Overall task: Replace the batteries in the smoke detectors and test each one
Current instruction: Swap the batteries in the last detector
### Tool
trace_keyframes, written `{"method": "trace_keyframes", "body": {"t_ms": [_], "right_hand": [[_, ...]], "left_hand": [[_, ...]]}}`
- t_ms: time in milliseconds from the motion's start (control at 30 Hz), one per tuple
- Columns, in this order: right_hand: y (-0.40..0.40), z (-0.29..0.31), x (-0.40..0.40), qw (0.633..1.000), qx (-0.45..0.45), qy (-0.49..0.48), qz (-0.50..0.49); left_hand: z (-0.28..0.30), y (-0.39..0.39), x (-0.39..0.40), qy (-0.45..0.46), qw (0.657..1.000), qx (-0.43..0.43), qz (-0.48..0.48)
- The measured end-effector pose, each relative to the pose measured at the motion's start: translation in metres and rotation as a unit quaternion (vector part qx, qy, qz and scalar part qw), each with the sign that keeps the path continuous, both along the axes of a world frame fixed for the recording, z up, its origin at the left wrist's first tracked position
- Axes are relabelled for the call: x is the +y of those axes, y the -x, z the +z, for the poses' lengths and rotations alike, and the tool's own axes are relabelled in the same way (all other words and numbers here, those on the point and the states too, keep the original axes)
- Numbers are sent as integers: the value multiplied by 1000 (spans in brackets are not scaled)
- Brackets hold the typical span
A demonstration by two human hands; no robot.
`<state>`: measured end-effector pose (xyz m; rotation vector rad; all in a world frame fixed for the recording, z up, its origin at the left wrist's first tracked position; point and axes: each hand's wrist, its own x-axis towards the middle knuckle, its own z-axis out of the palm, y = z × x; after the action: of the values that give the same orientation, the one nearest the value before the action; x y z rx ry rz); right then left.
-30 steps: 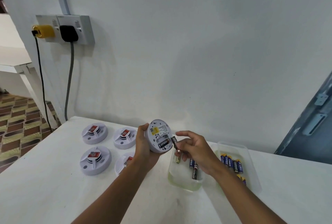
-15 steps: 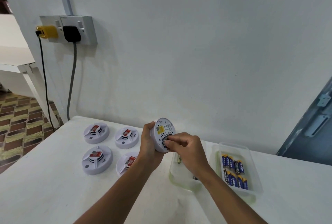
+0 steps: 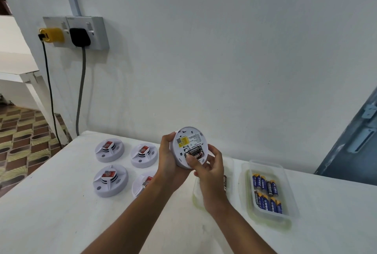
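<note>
My left hand (image 3: 168,160) grips a white round smoke detector (image 3: 191,140) by its left rim, back side facing me, tilted up above the table. Its open compartment holds two black batteries (image 3: 194,152). My right hand (image 3: 209,169) holds the detector's lower right rim, with the thumb pressing on the lower battery. Several more detectors lie face up on the table: two at the back (image 3: 109,150) (image 3: 144,155) and two in front (image 3: 110,180) (image 3: 142,185), the last partly hidden by my left arm.
A clear tray (image 3: 285,174) on the right holds several blue batteries (image 3: 265,187). A nearer clear tray (image 3: 196,198), mostly behind my right arm, shows one dark battery (image 3: 225,182). A wall socket (image 3: 89,32) with two plugs and hanging cables is at the left.
My right hand brought a black battery up from over the near tray into the detector's compartment. Its thumb now presses on it. The left hand has kept hold of the detector.
</note>
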<state>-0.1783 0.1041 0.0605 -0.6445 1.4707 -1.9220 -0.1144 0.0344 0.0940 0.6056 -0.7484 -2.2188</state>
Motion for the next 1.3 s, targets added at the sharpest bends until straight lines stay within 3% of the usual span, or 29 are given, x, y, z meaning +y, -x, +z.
{"method": "trace_keyframes", "body": {"t_ms": [100,467,1300], "right_hand": [[-2,8,0,999,-47,17,19],[15,43,10,990,-8,-4,138],[21,52,28,976,-28,39,214]], "left_hand": [[2,-4,-2,10,1000,4,-23],[21,-19,-12,0,995,9,-101],[31,-29,-13,-3,985,26,-171]]}}
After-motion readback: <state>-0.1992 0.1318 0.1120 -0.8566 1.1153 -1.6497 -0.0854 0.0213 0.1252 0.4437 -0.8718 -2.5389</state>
